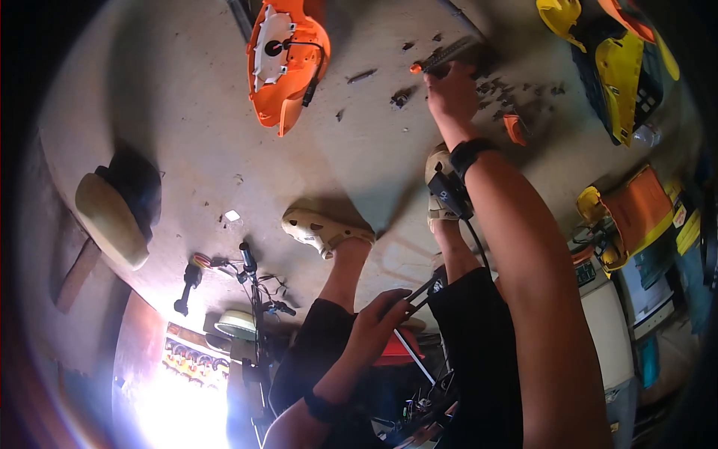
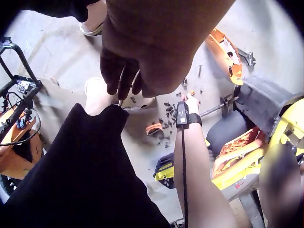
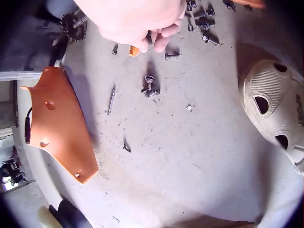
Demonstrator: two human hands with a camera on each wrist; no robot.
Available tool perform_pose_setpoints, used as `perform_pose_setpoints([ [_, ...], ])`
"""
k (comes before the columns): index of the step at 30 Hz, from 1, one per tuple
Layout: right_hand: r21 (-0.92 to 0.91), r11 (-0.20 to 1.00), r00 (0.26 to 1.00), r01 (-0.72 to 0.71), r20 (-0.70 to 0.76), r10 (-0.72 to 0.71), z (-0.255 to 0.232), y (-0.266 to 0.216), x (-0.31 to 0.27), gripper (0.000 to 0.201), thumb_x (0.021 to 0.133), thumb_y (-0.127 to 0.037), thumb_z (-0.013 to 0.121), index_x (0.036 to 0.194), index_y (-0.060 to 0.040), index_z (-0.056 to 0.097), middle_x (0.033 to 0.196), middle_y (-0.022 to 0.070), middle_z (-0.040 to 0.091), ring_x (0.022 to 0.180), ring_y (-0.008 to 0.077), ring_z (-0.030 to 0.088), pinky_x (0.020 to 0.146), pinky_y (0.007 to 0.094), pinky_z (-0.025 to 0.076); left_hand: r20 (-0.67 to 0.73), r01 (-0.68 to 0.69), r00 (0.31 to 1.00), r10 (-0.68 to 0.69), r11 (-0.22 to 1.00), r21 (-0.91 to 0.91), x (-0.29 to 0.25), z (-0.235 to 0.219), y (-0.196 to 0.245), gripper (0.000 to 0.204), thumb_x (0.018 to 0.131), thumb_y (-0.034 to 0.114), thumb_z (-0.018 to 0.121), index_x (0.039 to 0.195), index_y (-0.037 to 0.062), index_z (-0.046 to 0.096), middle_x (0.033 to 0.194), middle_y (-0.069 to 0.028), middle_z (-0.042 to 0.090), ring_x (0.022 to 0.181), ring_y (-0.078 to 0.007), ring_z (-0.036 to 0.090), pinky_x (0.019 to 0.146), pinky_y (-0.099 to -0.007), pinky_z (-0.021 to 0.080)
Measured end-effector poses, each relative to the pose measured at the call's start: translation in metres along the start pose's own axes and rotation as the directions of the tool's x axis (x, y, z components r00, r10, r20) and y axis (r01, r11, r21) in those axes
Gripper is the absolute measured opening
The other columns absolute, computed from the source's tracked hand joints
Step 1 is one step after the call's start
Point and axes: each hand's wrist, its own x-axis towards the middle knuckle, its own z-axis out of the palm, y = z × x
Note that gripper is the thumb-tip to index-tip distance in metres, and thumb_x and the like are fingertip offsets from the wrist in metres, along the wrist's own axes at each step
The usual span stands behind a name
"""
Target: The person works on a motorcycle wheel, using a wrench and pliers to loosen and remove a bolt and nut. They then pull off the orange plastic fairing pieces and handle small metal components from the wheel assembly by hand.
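Note:
My right hand (image 1: 452,93) reaches down to the floor, fingertips bent together around a small dark screw (image 3: 149,38). Beside those fingertips lies a small orange cap (image 3: 134,51). Dark screws (image 3: 205,22) are scattered close by, with a metal clip-like fastener (image 3: 151,89) and a thin pin (image 3: 111,100) nearer the wrist camera. My left hand (image 1: 374,322) is held low near the knees. In the left wrist view its fingers curl around a slim metal tool (image 2: 121,81), whose upper part is hidden by the hand.
An orange shell (image 1: 273,108) lies on the floor at the upper left. Yellow plastic panels (image 1: 621,82) stand at the right. A small orange piece (image 1: 514,129) sits near the screws. Two beige clogs (image 1: 325,224) are planted below. A wooden-handled mallet (image 1: 112,217) rests at the left.

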Motion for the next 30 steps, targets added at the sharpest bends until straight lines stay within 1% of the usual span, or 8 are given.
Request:
perform_pose_setpoints([
  [7,0.463,0.855,0.929,0.235,0.152,-0.338,-0.011,0.035,-0.060,0.027,0.092,-0.028,0.069,0.107,-0.0059,0.063,0.096,0.0170,0.071,0.087,0.0331,0.071,0.079,0.0425,0.055,-0.003,-0.055,0.998,0.058,0.930,-0.363,0.004,-0.006,-0.001,0.046,0.107,0.031,0.049,0.140,-0.0001,0.049,0.131,-0.0150,0.061,0.117,-0.0221,0.061,0.102,-0.0360,0.047],
  [12,0.712,0.539,0.149,0.451,0.535,-0.832,-0.071,0.041,-0.171,0.037,0.088,-0.029,0.076,0.116,-0.0089,0.063,0.091,0.0088,0.071,0.081,0.0221,0.070,0.072,0.0363,0.054,-0.119,-0.207,0.978,0.171,0.730,-0.651,0.004,-0.011,0.015,0.063,0.108,0.049,0.034,0.148,0.0000,0.036,0.147,-0.0202,0.047,0.132,-0.0323,0.050,0.112,-0.0440,0.038],
  [14,0.721,0.584,0.037,0.373,0.618,-0.785,-0.092,0.031,-0.180,0.043,0.086,-0.031,0.078,0.120,-0.0104,0.062,0.096,0.0083,0.072,0.080,0.0237,0.070,0.072,0.0366,0.054,-0.138,-0.218,0.975,0.175,0.627,-0.748,0.001,-0.013,0.019,0.063,0.108,0.050,0.032,0.145,-0.0005,0.039,0.141,-0.0195,0.050,0.128,-0.0312,0.053,0.109,-0.0434,0.041],
  [15,0.599,0.698,0.088,0.391,0.731,-0.677,-0.092,0.025,-0.173,0.044,0.085,-0.032,0.079,0.119,-0.0093,0.063,0.096,0.0082,0.072,0.077,0.0233,0.071,0.071,0.0368,0.054,-0.186,-0.237,0.971,0.148,0.612,-0.754,0.003,-0.017,0.010,0.054,0.109,0.047,0.036,0.126,-0.0008,0.053,0.116,-0.0157,0.060,0.106,-0.0266,0.059,0.095,-0.0390,0.046],
  [16,0.742,0.574,0.283,0.346,0.500,-0.818,-0.059,0.042,-0.163,0.039,0.086,-0.034,0.077,0.113,-0.0090,0.066,0.087,0.0082,0.072,0.074,0.0215,0.070,0.068,0.0351,0.054,-0.185,-0.236,0.972,0.147,0.613,-0.754,0.006,-0.025,-0.002,0.054,0.109,0.047,0.036,0.126,-0.0008,0.053,0.116,-0.0157,0.060,0.106,-0.0266,0.059,0.095,-0.0390,0.046],
  [18,0.382,0.799,0.680,0.465,0.424,-0.598,-0.037,0.039,-0.132,0.030,0.089,-0.034,0.072,0.108,-0.0122,0.066,0.075,0.0106,0.072,0.073,0.0296,0.072,0.066,0.0409,0.055,-0.083,-0.234,0.963,0.255,0.647,-0.726,0.012,-0.041,-0.018,0.044,0.109,0.042,0.041,0.100,0.0018,0.058,0.089,-0.0082,0.057,0.082,-0.0198,0.054,0.079,-0.0332,0.044],
  [20,0.307,0.846,0.856,0.435,0.151,-0.495,-0.003,0.045,-0.098,0.034,0.088,-0.036,0.073,0.107,-0.0097,0.067,0.084,0.0121,0.073,0.081,0.0303,0.072,0.072,0.0411,0.055,-0.142,-0.190,0.982,0.128,0.737,-0.648,0.003,-0.024,0.007,0.041,0.108,0.039,0.043,0.094,0.0029,0.058,0.083,-0.0060,0.054,0.077,-0.0175,0.051,0.076,-0.0313,0.042],
  [30,0.111,0.993,0.996,-0.030,0.087,0.021,0.048,0.001,-0.047,0.046,0.076,-0.043,0.080,0.103,-0.0071,0.073,0.100,0.0137,0.075,0.101,0.0338,0.070,0.089,0.0441,0.055,-0.159,-0.036,0.986,-0.045,0.880,-0.474,-0.007,-0.019,0.015,0.039,0.108,0.037,0.044,0.092,0.0041,0.058,0.077,-0.0028,0.052,0.070,-0.0117,0.048,0.065,-0.0263,0.040],
])
